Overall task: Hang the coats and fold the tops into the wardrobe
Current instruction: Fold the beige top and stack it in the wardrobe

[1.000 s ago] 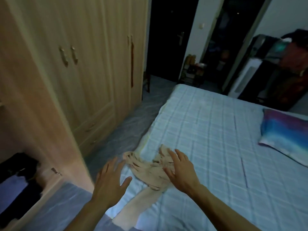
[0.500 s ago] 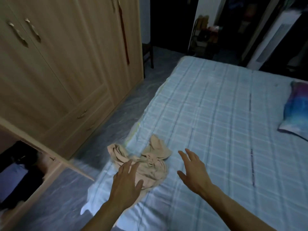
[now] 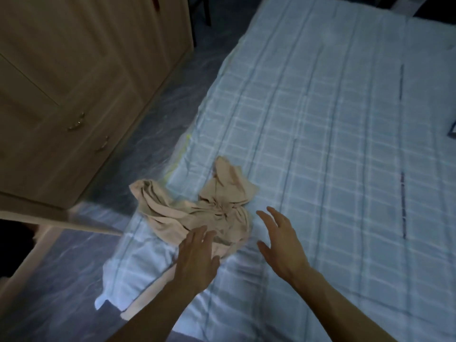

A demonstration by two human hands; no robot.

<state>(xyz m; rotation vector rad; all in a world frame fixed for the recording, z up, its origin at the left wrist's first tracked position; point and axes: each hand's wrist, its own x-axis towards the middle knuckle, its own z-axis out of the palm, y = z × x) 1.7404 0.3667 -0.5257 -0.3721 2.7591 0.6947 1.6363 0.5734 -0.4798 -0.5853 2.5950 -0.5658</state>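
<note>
A crumpled beige top (image 3: 197,208) lies at the near left corner of the bed (image 3: 333,134), one end drooping over the mattress edge. My left hand (image 3: 197,255) hovers at the top's near edge with fingers spread, its fingertips over the cloth. My right hand (image 3: 278,240) is open just right of the top, apart from it, palm turned toward the cloth. The wooden wardrobe (image 3: 81,60) stands to the left, with an open door edge (image 3: 61,223) low at the left.
A checked pale-blue sheet covers the bed. Grey marbled floor (image 3: 153,99) runs between bed and wardrobe. Two drawer handles (image 3: 76,123) show on the wardrobe front. A dark chair leg (image 3: 207,11) stands at the top. A dark interior shows bottom left.
The view has tilted further down toward the bed. Both hands stay open near the top; my left hand has slid onto its near edge, my right hand sits beside it.
</note>
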